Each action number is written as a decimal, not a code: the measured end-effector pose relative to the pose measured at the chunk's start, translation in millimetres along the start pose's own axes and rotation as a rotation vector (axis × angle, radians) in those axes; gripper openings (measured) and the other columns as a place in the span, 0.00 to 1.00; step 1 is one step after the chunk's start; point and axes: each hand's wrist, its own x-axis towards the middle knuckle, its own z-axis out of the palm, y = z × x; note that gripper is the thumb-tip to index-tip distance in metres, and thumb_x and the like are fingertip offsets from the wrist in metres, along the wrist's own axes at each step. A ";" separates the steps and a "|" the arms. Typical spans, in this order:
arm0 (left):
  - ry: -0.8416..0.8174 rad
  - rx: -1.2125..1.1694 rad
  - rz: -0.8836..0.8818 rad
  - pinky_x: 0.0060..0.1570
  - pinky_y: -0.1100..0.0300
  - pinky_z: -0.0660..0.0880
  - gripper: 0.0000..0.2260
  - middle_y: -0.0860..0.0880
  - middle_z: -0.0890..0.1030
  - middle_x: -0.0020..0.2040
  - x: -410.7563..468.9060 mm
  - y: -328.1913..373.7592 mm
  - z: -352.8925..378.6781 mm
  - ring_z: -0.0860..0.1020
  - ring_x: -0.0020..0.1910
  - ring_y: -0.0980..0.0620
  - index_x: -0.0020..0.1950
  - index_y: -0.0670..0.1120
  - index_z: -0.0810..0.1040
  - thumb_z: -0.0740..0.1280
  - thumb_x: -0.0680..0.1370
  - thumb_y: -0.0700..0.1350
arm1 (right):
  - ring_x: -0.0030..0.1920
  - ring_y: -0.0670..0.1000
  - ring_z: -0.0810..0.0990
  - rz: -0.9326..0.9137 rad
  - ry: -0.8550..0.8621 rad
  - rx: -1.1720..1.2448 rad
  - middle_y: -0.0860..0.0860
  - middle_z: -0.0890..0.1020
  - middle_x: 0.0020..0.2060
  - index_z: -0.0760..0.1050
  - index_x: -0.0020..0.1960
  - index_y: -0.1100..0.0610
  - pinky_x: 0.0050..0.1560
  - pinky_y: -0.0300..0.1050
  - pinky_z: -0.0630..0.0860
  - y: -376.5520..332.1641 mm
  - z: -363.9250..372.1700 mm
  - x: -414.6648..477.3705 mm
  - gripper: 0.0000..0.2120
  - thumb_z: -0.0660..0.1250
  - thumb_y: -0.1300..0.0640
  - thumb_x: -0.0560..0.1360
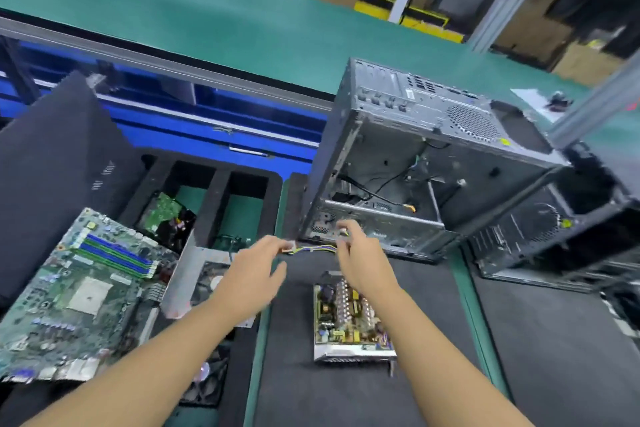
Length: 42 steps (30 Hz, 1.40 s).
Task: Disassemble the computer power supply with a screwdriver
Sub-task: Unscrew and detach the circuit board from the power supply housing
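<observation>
The opened power supply [349, 319] lies on the dark mat, its circuit board bared inside a metal tray. A bundle of yellow and blue wires [317, 248] with a white connector stretches above it. My left hand [256, 269] pinches the connector end of the bundle. My right hand [356, 253] grips the other end with curled fingers. A bent metal cover [188, 276] leans at the left of the mat. No screwdriver is in view.
An empty grey computer case [415, 166] stands behind the hands, with a black case [554, 229] to its right. A motherboard [79, 295] lies at left, beside a black foam tray [221, 191] with a hard drive [166, 218]. A fan [207, 381] sits low.
</observation>
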 end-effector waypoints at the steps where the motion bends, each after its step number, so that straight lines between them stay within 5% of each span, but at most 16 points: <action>1: -0.006 0.003 0.016 0.66 0.57 0.68 0.15 0.55 0.74 0.65 4.3 11.4 11.7 0.73 0.65 0.53 0.67 0.50 0.73 0.64 0.81 0.45 | 0.40 0.58 0.76 0.081 -0.009 0.002 0.54 0.79 0.40 0.68 0.66 0.50 0.40 0.49 0.72 20.4 -10.5 -2.7 0.13 0.55 0.56 0.82; 8: -0.062 0.249 0.043 0.73 0.51 0.61 0.21 0.52 0.62 0.75 17.1 72.6 100.2 0.62 0.73 0.52 0.74 0.49 0.67 0.58 0.82 0.53 | 0.59 0.61 0.77 0.555 -0.077 0.045 0.60 0.78 0.60 0.70 0.62 0.60 0.57 0.50 0.75 145.1 -18.9 -32.4 0.13 0.58 0.56 0.80; 15: -0.043 0.462 -0.136 0.78 0.49 0.44 0.28 0.49 0.46 0.81 1.8 84.7 160.9 0.43 0.80 0.50 0.81 0.46 0.50 0.47 0.83 0.56 | 0.66 0.62 0.71 0.500 -0.287 -0.025 0.60 0.67 0.66 0.62 0.69 0.61 0.63 0.54 0.71 180.3 22.8 -27.3 0.26 0.62 0.45 0.80; 20: 0.001 0.561 -0.120 0.76 0.45 0.52 0.30 0.50 0.54 0.81 -6.1 80.3 168.0 0.49 0.80 0.50 0.81 0.47 0.55 0.41 0.79 0.52 | 0.64 0.61 0.72 0.428 -0.283 -0.002 0.57 0.67 0.63 0.62 0.66 0.60 0.59 0.54 0.72 191.2 36.1 -17.6 0.32 0.68 0.40 0.74; 24: 0.024 0.555 -0.112 0.72 0.46 0.61 0.29 0.48 0.63 0.78 -2.8 81.0 169.5 0.56 0.79 0.48 0.77 0.45 0.63 0.46 0.77 0.50 | 0.63 0.60 0.73 0.465 -0.360 0.019 0.57 0.68 0.63 0.62 0.66 0.60 0.59 0.52 0.71 201.3 38.3 0.6 0.33 0.69 0.41 0.71; 28: 0.022 0.563 -0.096 0.72 0.47 0.62 0.30 0.47 0.61 0.78 -4.9 77.8 171.5 0.55 0.79 0.47 0.77 0.44 0.62 0.50 0.75 0.48 | 0.63 0.60 0.74 0.468 -0.347 -0.015 0.56 0.68 0.62 0.63 0.65 0.59 0.58 0.52 0.71 205.5 44.8 3.6 0.31 0.67 0.40 0.72; 31: -0.031 0.571 -0.044 0.74 0.46 0.59 0.31 0.48 0.53 0.81 -8.3 77.1 171.6 0.49 0.80 0.48 0.79 0.47 0.58 0.52 0.74 0.47 | 0.60 0.61 0.75 0.433 -0.332 -0.029 0.57 0.72 0.60 0.66 0.62 0.59 0.53 0.51 0.72 204.4 40.3 1.1 0.26 0.66 0.42 0.74; 35: -0.065 0.538 -0.022 0.74 0.46 0.59 0.32 0.52 0.56 0.80 -8.7 77.2 167.9 0.49 0.80 0.50 0.79 0.49 0.60 0.61 0.74 0.42 | 0.44 0.57 0.76 0.341 -0.248 0.175 0.55 0.78 0.48 0.64 0.52 0.57 0.41 0.48 0.72 190.0 -1.4 5.8 0.17 0.67 0.49 0.73; 39: -0.044 0.518 -0.028 0.75 0.48 0.57 0.32 0.52 0.56 0.80 -8.4 76.8 168.4 0.49 0.80 0.51 0.79 0.50 0.60 0.63 0.75 0.40 | 0.36 0.54 0.79 0.031 -0.143 0.344 0.48 0.75 0.35 0.61 0.51 0.47 0.39 0.53 0.78 157.4 -48.2 0.2 0.15 0.63 0.49 0.68; 42: -0.035 0.497 -0.024 0.75 0.49 0.56 0.32 0.53 0.54 0.81 -8.2 76.0 168.7 0.47 0.80 0.51 0.79 0.51 0.59 0.62 0.75 0.40 | 0.31 0.45 0.73 -0.238 -0.155 0.338 0.42 0.76 0.33 0.60 0.50 0.44 0.35 0.45 0.72 136.3 -59.8 -20.1 0.15 0.64 0.41 0.70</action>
